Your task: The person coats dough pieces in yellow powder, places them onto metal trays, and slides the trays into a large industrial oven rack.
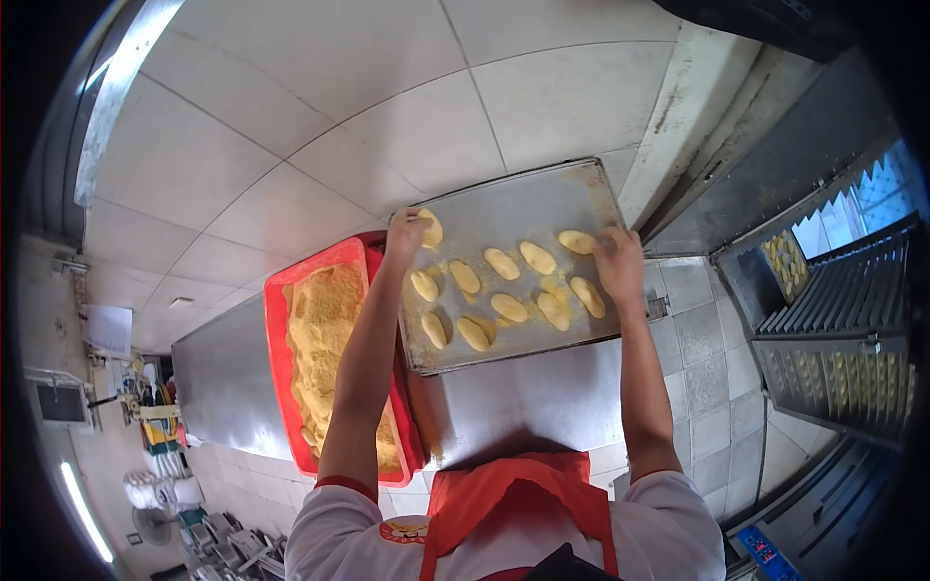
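Note:
A metal baking tray (494, 198) lies on the steel table, with several flat oval dough pieces (502, 262) in rows on it and yellow crumbs scattered between them. At the tray's far left corner, my left hand (407, 232) is closed on an oval dough piece (432, 229). My right hand (620, 259) is at the tray's right edge, its fingers closed at the right end of another dough piece (576, 242). The fingertips there are partly hidden. Left of the tray, under my left forearm, stands a red tub (280, 358) heaped with yellow crumbs (325, 315).
The steel table (228, 373) extends left beyond the tub. A white tiled wall (339, 58) rises behind the tray. At right, a rack (833, 300) holds trays of dough pieces. A red apron (513, 484) hangs close to the table's near edge.

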A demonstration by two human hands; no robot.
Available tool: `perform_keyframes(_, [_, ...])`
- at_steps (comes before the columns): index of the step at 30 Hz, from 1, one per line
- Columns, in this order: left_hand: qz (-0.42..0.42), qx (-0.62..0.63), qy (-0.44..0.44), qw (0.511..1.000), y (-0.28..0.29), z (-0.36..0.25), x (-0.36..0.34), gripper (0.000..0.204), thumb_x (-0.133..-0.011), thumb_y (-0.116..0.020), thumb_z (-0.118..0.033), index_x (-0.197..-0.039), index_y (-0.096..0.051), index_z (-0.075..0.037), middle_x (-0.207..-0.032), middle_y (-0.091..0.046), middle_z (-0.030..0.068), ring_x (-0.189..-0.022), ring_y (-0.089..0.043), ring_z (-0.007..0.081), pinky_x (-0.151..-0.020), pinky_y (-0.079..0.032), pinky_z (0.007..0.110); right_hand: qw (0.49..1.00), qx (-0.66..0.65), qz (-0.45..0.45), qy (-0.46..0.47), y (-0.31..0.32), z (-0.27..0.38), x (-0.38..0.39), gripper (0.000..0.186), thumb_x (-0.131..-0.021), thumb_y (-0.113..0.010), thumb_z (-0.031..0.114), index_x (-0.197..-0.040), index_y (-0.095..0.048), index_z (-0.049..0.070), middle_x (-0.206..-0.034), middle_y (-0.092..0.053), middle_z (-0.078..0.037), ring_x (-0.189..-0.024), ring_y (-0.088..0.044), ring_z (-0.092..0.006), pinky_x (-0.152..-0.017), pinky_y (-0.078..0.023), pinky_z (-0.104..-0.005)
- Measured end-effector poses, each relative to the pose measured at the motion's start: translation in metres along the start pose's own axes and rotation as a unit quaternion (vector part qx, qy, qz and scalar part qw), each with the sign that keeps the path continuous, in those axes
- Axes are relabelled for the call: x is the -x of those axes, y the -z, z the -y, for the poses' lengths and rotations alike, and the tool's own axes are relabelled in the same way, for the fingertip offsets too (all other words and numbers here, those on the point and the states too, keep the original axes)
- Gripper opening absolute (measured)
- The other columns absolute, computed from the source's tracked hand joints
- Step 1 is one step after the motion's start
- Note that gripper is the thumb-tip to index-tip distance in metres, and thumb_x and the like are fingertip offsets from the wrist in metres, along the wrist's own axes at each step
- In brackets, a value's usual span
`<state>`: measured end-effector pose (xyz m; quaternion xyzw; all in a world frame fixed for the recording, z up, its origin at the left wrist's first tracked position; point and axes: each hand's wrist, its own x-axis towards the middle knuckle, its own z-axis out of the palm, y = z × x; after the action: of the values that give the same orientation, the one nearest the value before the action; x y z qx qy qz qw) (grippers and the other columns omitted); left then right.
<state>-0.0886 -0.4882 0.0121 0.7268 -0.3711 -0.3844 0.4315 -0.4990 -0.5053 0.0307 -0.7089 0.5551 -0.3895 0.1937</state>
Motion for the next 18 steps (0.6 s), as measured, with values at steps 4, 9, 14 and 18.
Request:
perform_keyframes(4, [-0.083,-0.314,0.010,0.946,0.036,0.018,-0.003,0.038,-0.073,-0.076,-0.023,-0.103,-0.061,-0.006,-0.092,-0.065,0.0142,-0.085,-0.065,0.0293,-0.076,-0.052,0.040,0.993,-0.061,0.009,-0.096,0.020,-0.008,0.020,0.020,-0.078,-0.067,0.010,-0.095,-0.067,0.001,-0.095,-0.065,-0.019,-0.092,-0.061,-0.0352,-0.081,-0.048,-0.0406])
perform_keyframes(9, [-0.206,-0.397,-0.113,0.887,0.011,-0.021,0.048,0.035,-0.072,-0.078,-0.029,-0.091,-0.061,-0.005,-0.092,-0.065,0.0134,-0.085,-0.063,0.0326,-0.075,-0.052,0.043,0.983,-0.021,0.098,-0.155,0.047,0.001,0.038,0.019,-0.078,-0.069,0.013,-0.093,-0.068,0.002,-0.088,-0.065,-0.018,-0.087,-0.063,-0.0351,-0.075,-0.049,-0.0413])
perform_keyframes(14, [-0.097,-0.397,-0.189,0.893,0.022,0.000,0.103,0.029,-0.071,-0.078,-0.023,-0.089,-0.064,-0.005,-0.082,-0.065,0.0125,-0.078,-0.063,0.0308,-0.071,-0.051,0.041,0.980,0.108,0.154,-0.060,0.030,0.013,0.066,0.017,-0.078,-0.067,0.015,-0.085,-0.065,0.000,-0.078,-0.064,-0.016,-0.075,-0.063,-0.0345,-0.069,-0.049,-0.0407])
perform_keyframes(18, [0.017,-0.199,-0.082,0.976,0.035,0.034,0.112,0.028,-0.069,-0.079,-0.020,-0.088,-0.068,-0.003,-0.080,-0.069,0.0131,-0.076,-0.068,0.0243,-0.069,-0.054,0.035,0.989,0.098,0.096,-0.053,0.026,0.012,0.067,0.009,-0.072,-0.065,0.011,-0.076,-0.062,0.004,-0.085,-0.061,-0.016,-0.083,-0.060,-0.0368,-0.072,-0.049,-0.0439])
